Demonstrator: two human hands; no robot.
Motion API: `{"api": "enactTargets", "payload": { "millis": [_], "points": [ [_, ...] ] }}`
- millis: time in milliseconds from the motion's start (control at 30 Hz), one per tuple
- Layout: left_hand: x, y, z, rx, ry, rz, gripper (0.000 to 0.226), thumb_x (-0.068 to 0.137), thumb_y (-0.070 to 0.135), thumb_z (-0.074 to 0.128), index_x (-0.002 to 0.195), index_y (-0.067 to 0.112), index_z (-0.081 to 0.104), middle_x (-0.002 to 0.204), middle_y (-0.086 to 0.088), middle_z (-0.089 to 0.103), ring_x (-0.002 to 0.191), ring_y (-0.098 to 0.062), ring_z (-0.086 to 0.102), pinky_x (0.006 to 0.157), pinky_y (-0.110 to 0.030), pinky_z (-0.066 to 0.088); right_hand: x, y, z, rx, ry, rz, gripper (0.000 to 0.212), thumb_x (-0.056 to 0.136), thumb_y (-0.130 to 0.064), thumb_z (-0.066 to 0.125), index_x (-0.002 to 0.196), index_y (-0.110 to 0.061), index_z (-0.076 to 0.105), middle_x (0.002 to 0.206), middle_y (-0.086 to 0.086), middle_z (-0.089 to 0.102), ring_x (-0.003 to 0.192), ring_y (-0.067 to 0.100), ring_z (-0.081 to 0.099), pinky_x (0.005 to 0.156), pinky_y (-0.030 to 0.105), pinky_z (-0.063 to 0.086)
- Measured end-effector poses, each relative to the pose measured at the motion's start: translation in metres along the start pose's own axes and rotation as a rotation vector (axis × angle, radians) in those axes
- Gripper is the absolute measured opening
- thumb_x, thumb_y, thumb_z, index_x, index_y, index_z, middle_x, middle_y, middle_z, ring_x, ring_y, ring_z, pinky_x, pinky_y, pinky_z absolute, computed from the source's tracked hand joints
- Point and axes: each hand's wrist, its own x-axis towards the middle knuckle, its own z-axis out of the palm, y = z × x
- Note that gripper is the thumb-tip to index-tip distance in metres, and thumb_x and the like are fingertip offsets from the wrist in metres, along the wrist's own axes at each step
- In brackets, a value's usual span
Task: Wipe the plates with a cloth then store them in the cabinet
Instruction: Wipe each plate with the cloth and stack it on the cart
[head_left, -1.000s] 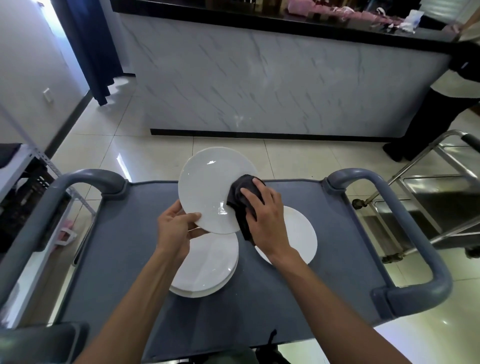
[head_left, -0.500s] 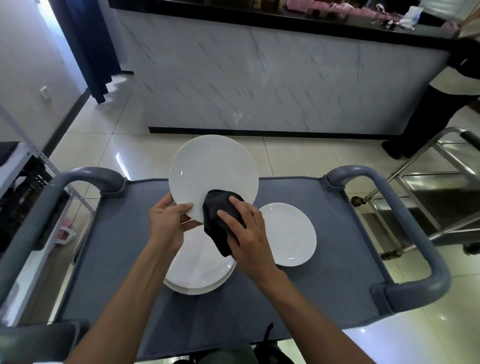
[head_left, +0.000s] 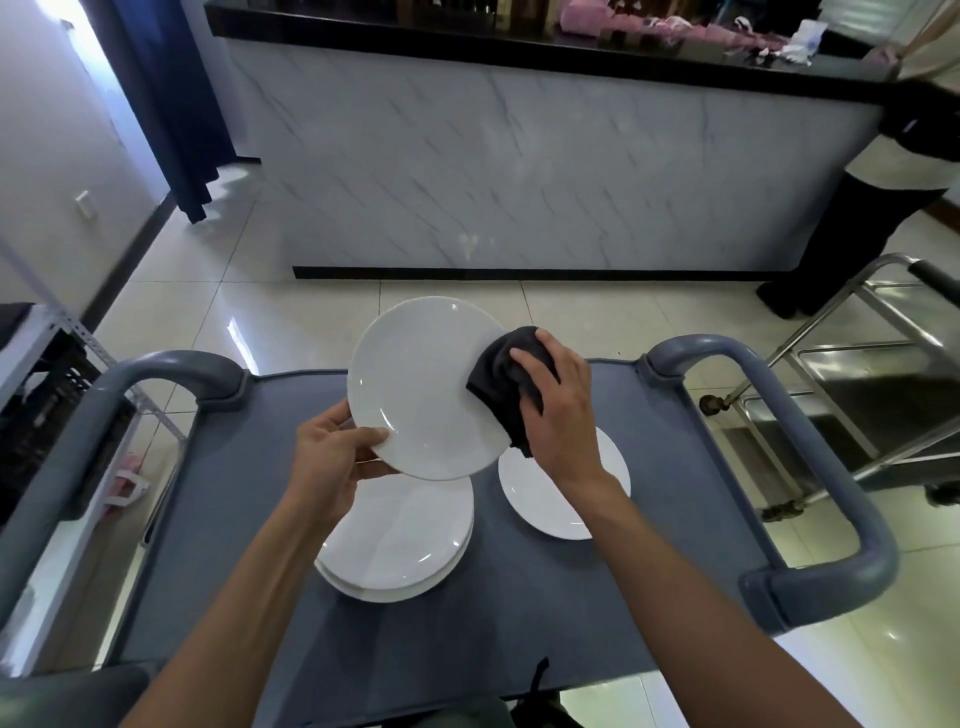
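I pinch the white plate (head_left: 426, 387) by its near rim in my left hand (head_left: 332, 462), tilted above the cart (head_left: 545, 613) stack (head_left: 397, 540), so my right hand (head_left: 558, 410), clutching the dark cloth (head_left: 504, 379), can rub its face.

1. A glossy floor (head_left: 322, 312) of cream tiles reflects the light.
2. A long counter (head_left: 519, 171) with a grey-veined marble front and a black top crosses the back.
3. A dark curtain (head_left: 166, 93) hangs at the far left, bright daylight beside it.
4. A stainless steel trolley (head_left: 857, 384) stands to the right.
5. A metal shelf rack (head_left: 57, 332) stands at the left.
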Motion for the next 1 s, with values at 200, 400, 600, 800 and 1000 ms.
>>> {"api": "enactTargets", "payload": {
  "millis": [200, 400, 600, 800, 1000],
  "points": [
    [-0.007, -0.009, -0.001, 0.087, -0.068, -0.028, 0.041, 0.084, -0.016, 0.058, 0.112, 0.009, 0.072, 0.098, -0.017, 0.077, 0.074, -0.036, 0.073, 0.061, -0.046, 0.062, 0.029, -0.007, -0.006, -0.011, 0.020, -0.022, 0.050, 0.084, 0.010, 0.060, 0.129, -0.012, 0.065, 0.147, 0.012, 0.048, 0.127, 0.033, 0.044, 0.110, 0.045, 0.039],
    [-0.011, -0.007, 0.001, 0.121, -0.096, -0.026, 0.042, 0.084, -0.018, 0.057, 0.111, 0.010, 0.074, 0.095, -0.016, 0.077, 0.070, -0.032, 0.072, 0.058, -0.044, 0.061, 0.039, -0.028, -0.002, 0.008, -0.005, -0.056, 0.053, 0.082, 0.011, 0.059, 0.130, -0.011, 0.065, 0.146, 0.013, 0.049, 0.130, 0.035, 0.044, 0.110, 0.047, 0.039],
    [-0.014, -0.008, 0.003, 0.167, -0.128, -0.036, 0.042, 0.082, -0.017, 0.060, 0.112, 0.009, 0.074, 0.094, -0.018, 0.076, 0.070, -0.034, 0.071, 0.056, -0.041, 0.060, 0.039, -0.051, 0.005, 0.059, -0.082, -0.085, 0.051, 0.085, 0.008, 0.060, 0.132, -0.011, 0.063, 0.148, 0.013, 0.047, 0.134, 0.035, 0.041, 0.109, 0.051, 0.039],
    [-0.016, -0.014, 0.006, 0.172, -0.182, -0.067, 0.041, 0.084, -0.016, 0.059, 0.112, 0.010, 0.075, 0.101, -0.020, 0.075, 0.081, -0.041, 0.072, 0.063, -0.047, 0.062, 0.023, -0.074, 0.015, 0.105, -0.174, -0.169, 0.049, 0.088, 0.002, 0.063, 0.134, -0.013, 0.061, 0.151, 0.013, 0.045, 0.136, 0.034, 0.040, 0.113, 0.049, 0.034],
    [-0.011, -0.010, -0.001, 0.148, -0.148, -0.041, 0.042, 0.084, -0.014, 0.061, 0.117, 0.009, 0.073, 0.103, -0.020, 0.075, 0.090, -0.043, 0.072, 0.067, -0.050, 0.062, -0.011, -0.072, 0.020, 0.135, -0.265, -0.183, 0.047, 0.091, -0.002, 0.065, 0.136, -0.015, 0.061, 0.152, 0.012, 0.044, 0.136, 0.033, 0.041, 0.113, 0.049, 0.035]
  ]
}}
